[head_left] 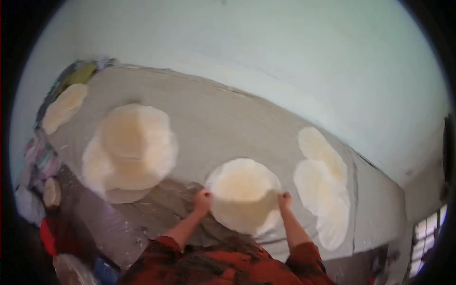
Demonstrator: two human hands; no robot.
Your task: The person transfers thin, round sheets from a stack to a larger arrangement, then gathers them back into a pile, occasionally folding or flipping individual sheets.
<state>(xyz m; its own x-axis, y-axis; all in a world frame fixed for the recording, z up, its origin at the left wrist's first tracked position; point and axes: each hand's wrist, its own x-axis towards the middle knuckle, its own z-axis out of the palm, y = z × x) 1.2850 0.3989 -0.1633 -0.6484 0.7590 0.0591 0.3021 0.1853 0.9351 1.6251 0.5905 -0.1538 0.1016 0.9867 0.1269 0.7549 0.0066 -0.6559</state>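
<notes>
A round, pale, flat sheet that looks like dough (244, 190) lies in front of my body on the grey cloth. My left hand (203, 199) is closed at its left edge, with the fingers curled in. At the right edge my right hand (285, 200) is closed too. Both hands appear to grip the rim of the sheet, though motion blurs the fingertips. Left of it is a pile of overlapping pale rounds (135, 147). More pale rounds (323, 185) overlap one another to the right of my right hand.
The grey cloth (199, 109) extends back to a pale wall (285, 57). Another flat pale piece (65, 108) lies at the far left, near bundled fabrics (45, 156). A red object (47, 236) and a blue one (105, 270) are at lower left. A window (425, 237) shows at lower right.
</notes>
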